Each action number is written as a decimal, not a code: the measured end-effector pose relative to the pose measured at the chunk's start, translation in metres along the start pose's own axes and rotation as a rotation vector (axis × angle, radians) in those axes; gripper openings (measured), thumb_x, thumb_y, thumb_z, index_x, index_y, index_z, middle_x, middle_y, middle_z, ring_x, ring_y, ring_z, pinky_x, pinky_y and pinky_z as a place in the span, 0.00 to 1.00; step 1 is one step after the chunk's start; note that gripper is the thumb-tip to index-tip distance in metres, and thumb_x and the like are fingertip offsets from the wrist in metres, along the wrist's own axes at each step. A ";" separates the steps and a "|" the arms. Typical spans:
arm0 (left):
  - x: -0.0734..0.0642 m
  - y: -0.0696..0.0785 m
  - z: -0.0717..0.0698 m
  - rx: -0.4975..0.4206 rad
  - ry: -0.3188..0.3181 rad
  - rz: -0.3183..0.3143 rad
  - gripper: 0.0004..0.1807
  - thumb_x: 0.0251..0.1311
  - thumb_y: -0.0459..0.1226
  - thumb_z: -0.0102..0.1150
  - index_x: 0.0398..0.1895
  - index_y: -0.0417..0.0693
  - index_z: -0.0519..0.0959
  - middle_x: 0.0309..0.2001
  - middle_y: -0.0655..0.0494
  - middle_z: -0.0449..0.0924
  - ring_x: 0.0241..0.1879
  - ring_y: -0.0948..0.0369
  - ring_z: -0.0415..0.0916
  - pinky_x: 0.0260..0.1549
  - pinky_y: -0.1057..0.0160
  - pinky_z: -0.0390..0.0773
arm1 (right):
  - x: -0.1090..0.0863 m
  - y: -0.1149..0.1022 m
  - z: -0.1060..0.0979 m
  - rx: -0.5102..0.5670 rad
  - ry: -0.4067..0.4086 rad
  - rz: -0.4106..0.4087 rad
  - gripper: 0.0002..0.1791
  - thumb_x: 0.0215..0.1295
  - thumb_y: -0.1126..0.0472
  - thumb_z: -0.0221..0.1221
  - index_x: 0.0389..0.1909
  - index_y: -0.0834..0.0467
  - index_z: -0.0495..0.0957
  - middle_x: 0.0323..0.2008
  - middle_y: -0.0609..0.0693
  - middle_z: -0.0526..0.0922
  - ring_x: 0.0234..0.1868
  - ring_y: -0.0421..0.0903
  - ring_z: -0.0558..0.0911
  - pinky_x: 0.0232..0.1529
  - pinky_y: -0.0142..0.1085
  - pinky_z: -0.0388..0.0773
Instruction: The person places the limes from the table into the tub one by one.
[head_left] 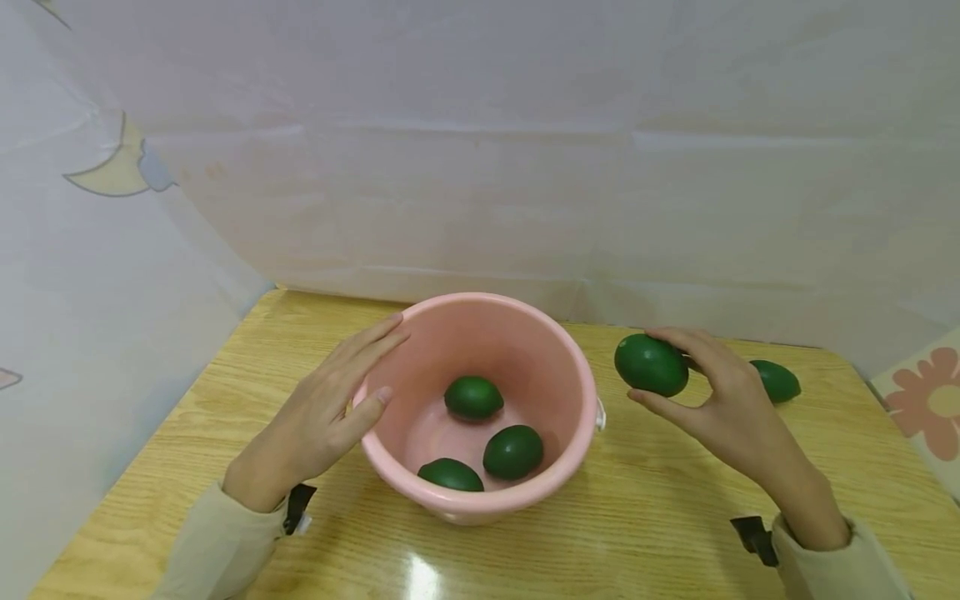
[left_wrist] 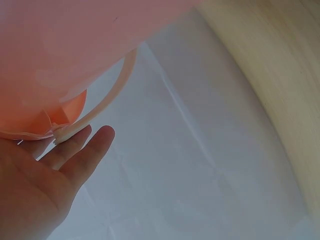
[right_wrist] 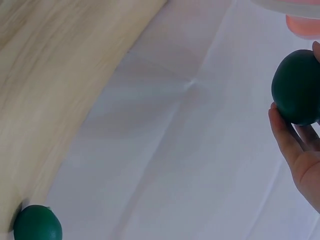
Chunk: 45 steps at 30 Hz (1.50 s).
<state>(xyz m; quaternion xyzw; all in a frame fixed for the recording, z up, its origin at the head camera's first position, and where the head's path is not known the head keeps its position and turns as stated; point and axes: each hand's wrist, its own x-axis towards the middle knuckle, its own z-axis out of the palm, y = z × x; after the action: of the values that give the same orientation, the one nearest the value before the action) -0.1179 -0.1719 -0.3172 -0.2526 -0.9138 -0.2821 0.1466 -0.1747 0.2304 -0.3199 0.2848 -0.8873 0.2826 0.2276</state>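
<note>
A pink bucket (head_left: 472,500) stands on the table, with three dark green avocados lying inside, one of them an avocado (head_left: 474,397) toward the back. My left hand (head_left: 322,408) rests against the bucket's left rim with its fingers extended. In the left wrist view, those fingers touch the bucket near the end of its pale handle (left_wrist: 112,95). To the right of the bucket, my right hand (head_left: 727,408) pinches another avocado (head_left: 651,365) between thumb and fingers, held up above the table. Behind that hand lies one more avocado (head_left: 776,381), partly hidden by it.
The wood-grain table (head_left: 645,525) ends at a pale hanging sheet (head_left: 480,192) along the back. The sheet bears a moon print at left and a flower print (head_left: 933,400) at right. A white handle joint (head_left: 600,414) sticks out from the bucket's right side.
</note>
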 end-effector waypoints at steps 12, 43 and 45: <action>0.000 0.000 0.000 0.001 -0.001 0.005 0.30 0.63 0.41 0.46 0.69 0.58 0.56 0.71 0.60 0.50 0.70 0.57 0.50 0.61 0.45 0.59 | 0.013 -0.022 -0.005 0.064 0.085 -0.100 0.45 0.27 0.64 0.75 0.57 0.53 0.72 0.50 0.50 0.78 0.49 0.29 0.73 0.46 0.14 0.68; 0.001 0.000 0.000 0.001 0.000 0.007 0.30 0.61 0.40 0.47 0.69 0.57 0.57 0.71 0.59 0.51 0.70 0.57 0.51 0.60 0.44 0.60 | 0.038 -0.073 0.004 0.226 0.075 -0.284 0.36 0.38 0.58 0.72 0.54 0.61 0.73 0.51 0.54 0.77 0.53 0.40 0.75 0.52 0.21 0.69; 0.001 0.001 0.000 0.001 0.003 0.010 0.30 0.62 0.41 0.47 0.69 0.57 0.57 0.71 0.58 0.51 0.70 0.56 0.51 0.60 0.44 0.60 | 0.040 -0.076 0.006 0.241 0.073 -0.301 0.36 0.39 0.58 0.72 0.54 0.61 0.74 0.50 0.54 0.78 0.53 0.41 0.75 0.52 0.22 0.69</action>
<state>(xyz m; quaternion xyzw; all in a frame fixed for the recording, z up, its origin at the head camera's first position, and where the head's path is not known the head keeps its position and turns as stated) -0.1182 -0.1712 -0.3164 -0.2566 -0.9125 -0.2813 0.1494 -0.1572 0.1595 -0.2737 0.4288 -0.7857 0.3597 0.2636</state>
